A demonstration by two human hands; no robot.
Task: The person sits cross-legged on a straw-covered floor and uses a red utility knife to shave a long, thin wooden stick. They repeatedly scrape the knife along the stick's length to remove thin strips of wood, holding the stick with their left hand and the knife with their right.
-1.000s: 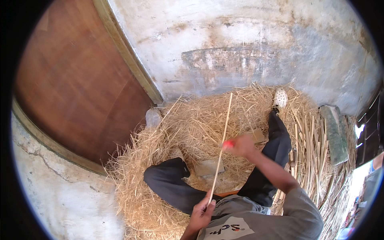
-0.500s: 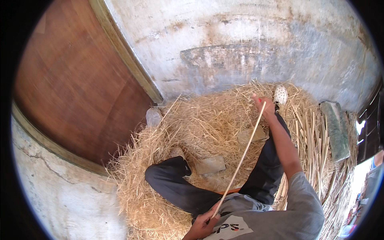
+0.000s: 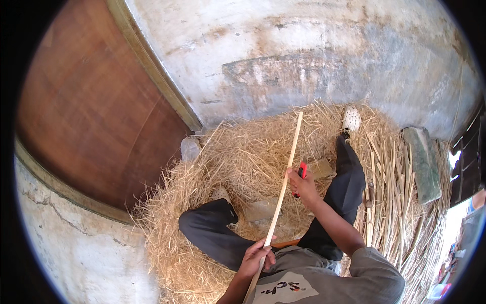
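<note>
I see a long, pale, narrow strip [image 3: 279, 203] slanting over the straw [image 3: 243, 142] toward its far edge; my left hand [image 3: 254, 258] grips it, my right hand [image 3: 303, 188], alongside, clutches a red-and-black tool [image 3: 302, 170].

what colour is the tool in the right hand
The tool is red and black, showing best in the head view.

I count 1 left hand [image 3: 257, 257] plus 1 right hand [image 3: 304, 188], so 2, both mine. Long pale stick [image 3: 284, 192]: 1. Red-and-black tool [image 3: 302, 170]: 1. My dotted shoes [image 3: 351, 118]: 2. My dark trouser legs [image 3: 210, 230]: 2. Straw heap [image 3: 253, 152]: 1. Blocks [image 3: 263, 209]: 2 showing. Greenish slab [image 3: 422, 164]: 1. Clear plastic bag [image 3: 190, 149]: 1. Brown door [image 3: 96, 106]: 1. Loose stalks [image 3: 387, 187]: many, overlapping, can't get an exact number.
</note>
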